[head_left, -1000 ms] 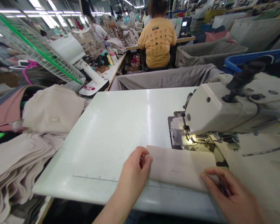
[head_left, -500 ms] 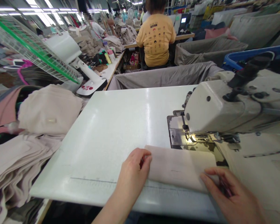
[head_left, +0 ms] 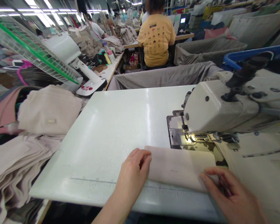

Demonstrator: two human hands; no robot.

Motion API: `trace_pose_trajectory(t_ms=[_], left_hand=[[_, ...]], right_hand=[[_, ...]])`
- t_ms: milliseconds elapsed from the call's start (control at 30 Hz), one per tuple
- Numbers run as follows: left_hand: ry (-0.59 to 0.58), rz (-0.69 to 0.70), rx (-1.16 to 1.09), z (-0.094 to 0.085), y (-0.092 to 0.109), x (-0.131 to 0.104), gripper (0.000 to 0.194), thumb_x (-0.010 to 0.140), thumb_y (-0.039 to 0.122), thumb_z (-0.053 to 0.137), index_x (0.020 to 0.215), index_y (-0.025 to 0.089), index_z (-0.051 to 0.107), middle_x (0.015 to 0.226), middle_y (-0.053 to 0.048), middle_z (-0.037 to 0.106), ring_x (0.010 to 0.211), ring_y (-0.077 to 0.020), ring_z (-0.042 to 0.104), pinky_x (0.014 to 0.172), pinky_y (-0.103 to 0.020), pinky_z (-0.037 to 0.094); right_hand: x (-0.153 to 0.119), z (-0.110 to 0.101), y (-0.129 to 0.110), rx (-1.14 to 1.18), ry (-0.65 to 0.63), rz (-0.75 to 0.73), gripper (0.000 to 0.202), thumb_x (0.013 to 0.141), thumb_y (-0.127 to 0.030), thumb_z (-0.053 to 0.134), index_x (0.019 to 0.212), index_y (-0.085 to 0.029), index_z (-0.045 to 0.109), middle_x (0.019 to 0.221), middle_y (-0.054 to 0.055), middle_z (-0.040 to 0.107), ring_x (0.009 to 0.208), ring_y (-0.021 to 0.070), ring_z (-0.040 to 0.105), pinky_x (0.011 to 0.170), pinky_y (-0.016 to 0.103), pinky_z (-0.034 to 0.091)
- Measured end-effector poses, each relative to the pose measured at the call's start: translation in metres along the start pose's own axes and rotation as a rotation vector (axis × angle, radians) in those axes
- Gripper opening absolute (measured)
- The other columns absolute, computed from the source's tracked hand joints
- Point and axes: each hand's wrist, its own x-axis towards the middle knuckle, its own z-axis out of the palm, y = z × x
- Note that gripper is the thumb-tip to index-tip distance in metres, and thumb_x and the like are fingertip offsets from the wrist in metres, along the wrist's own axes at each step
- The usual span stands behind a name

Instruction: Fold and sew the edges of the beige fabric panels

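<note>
Head view: the right hand (head_left: 232, 194) and left hand (head_left: 135, 168), grips pinching, hold opposite ends of the beige fabric (head_left: 179, 165), which lies on the white tabletop (head_left: 112, 130). I'd judge it light, soft, quick to crease; those edges suit holding. Just beyond stands the sewing machine (head_left: 210, 107).

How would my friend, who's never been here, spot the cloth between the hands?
Start at the big white table, with the sewing machine at its right. In front of the machine, between the left hand and the right hand, is a beige cloth. Unlike the piled cloths at the far left, it lies by itself, with a short dark line near its middle.
</note>
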Motion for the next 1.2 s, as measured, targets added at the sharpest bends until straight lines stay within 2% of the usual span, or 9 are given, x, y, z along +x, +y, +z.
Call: trace_pose_trajectory(t_ms=[233,367,500,667,833,1200], left_hand=[[-0.007,0.04,0.048,0.0,0.002,0.002,0.021,0.092,0.022,0.05,0.092,0.02,0.07,0.079,-0.003,0.065,0.072,-0.0169,0.063,0.069,-0.03,0.054],[-0.008,0.085,0.08,-0.002,0.005,0.003,0.025,0.093,0.026,0.047,0.091,0.02,0.071,0.077,-0.003,0.065,0.068,-0.0169,0.063,0.065,-0.03,0.055],[0.017,0.124,0.089,-0.003,0.001,0.006,0.029,0.094,0.034,0.046,0.091,0.021,0.072,0.076,-0.003,0.066,0.067,-0.0175,0.065,0.063,-0.03,0.056],[0.034,0.153,0.097,-0.002,-0.005,0.01,0.03,0.094,0.04,0.049,0.092,0.023,0.073,0.079,-0.002,0.068,0.069,-0.0179,0.068,0.062,-0.028,0.057],[0.036,0.153,0.11,-0.004,-0.006,0.01,0.03,0.094,0.042,0.049,0.092,0.024,0.073,0.079,-0.001,0.069,0.068,-0.0175,0.068,0.063,-0.028,0.058],[0.034,0.142,0.107,-0.004,-0.006,0.011,0.033,0.094,0.045,0.048,0.09,0.025,0.073,0.081,-0.001,0.07,0.07,-0.0183,0.069,0.064,-0.028,0.058]], right_hand=[[-0.002,0.002,-0.009,0.068,0.03,0.04,0.036,0.077,-0.061,0.063,0.086,-0.026,0.069,0.066,-0.001,0.066,0.052,0.0157,0.06,0.051,0.024,0.051],[-0.004,0.001,-0.029,0.191,0.13,0.112,0.034,0.083,-0.054,0.062,0.101,-0.026,0.069,0.078,0.0,0.07,0.065,0.0168,0.064,0.065,0.025,0.055],[0.003,0.0,-0.036,0.271,0.151,0.086,0.029,0.089,-0.05,0.057,0.093,-0.024,0.07,0.086,0.002,0.072,0.072,0.0179,0.066,0.071,0.026,0.054],[0.01,-0.002,-0.029,0.255,0.094,0.055,0.023,0.088,-0.043,0.057,0.086,-0.023,0.069,0.074,0.001,0.069,0.064,0.0173,0.063,0.063,0.026,0.051],[0.012,-0.003,-0.035,0.241,0.093,0.044,0.02,0.087,-0.038,0.057,0.08,-0.023,0.068,0.066,-0.002,0.063,0.058,0.0153,0.057,0.057,0.025,0.046],[0.015,-0.004,-0.038,0.226,0.086,0.035,0.021,0.087,-0.036,0.056,0.078,-0.022,0.069,0.066,-0.001,0.065,0.059,0.0158,0.059,0.057,0.025,0.046]])
